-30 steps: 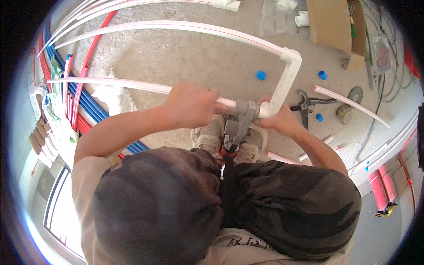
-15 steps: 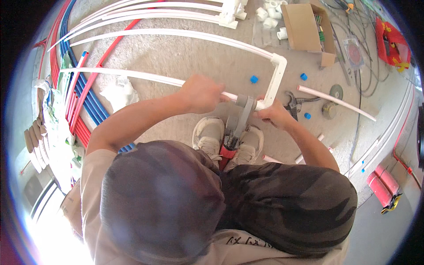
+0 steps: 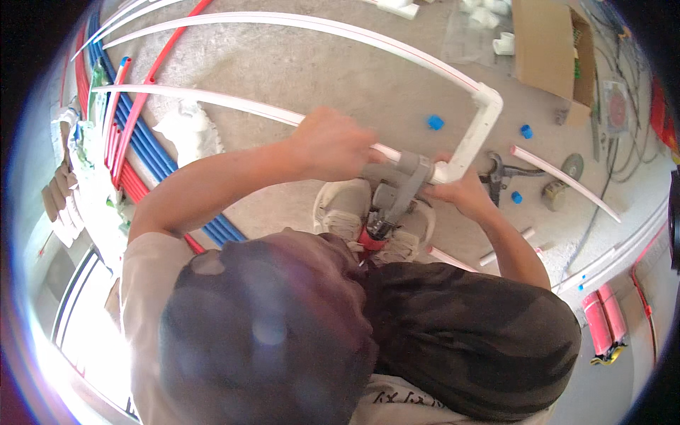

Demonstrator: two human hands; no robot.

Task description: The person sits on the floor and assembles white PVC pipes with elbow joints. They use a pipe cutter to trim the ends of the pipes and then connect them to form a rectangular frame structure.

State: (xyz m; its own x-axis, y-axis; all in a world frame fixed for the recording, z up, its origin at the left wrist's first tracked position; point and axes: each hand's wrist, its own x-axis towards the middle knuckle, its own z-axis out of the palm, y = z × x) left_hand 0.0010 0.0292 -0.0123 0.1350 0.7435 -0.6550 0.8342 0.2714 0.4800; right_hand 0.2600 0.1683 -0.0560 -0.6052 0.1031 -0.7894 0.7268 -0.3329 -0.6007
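My left hand (image 3: pixel 333 145) is closed around a long white plastic pipe (image 3: pixel 262 108) with a thin red stripe. My right hand (image 3: pixel 464 190) grips a white elbow fitting (image 3: pixel 443 172) at the lower end of a short joining pipe (image 3: pixel 471 145). Between the hands stands a pipe welding tool (image 3: pixel 409 195) with a grey heating head, held upright between my shoes (image 3: pixel 342 209). The pipe end meets one side of its head and the elbow the other; how deep they sit I cannot see. A second elbow (image 3: pixel 487 95) joins the short piece to another long white pipe (image 3: pixel 297 23).
Blue and red pipes (image 3: pixel 145 149) lie on the left beside a white plastic bag (image 3: pixel 190 134). Toward the right are a pipe cutter (image 3: pixel 499 173), blue caps (image 3: pixel 435 122), a tape roll (image 3: pixel 554 195), a pipe offcut (image 3: pixel 567 183) and a cardboard box (image 3: pixel 542 49) near white fittings (image 3: pixel 485 14).
The view has shifted, so the pipes, tool and floor items sit farther right. Both hands keep their hold on the pipe and the elbow at the welding tool.
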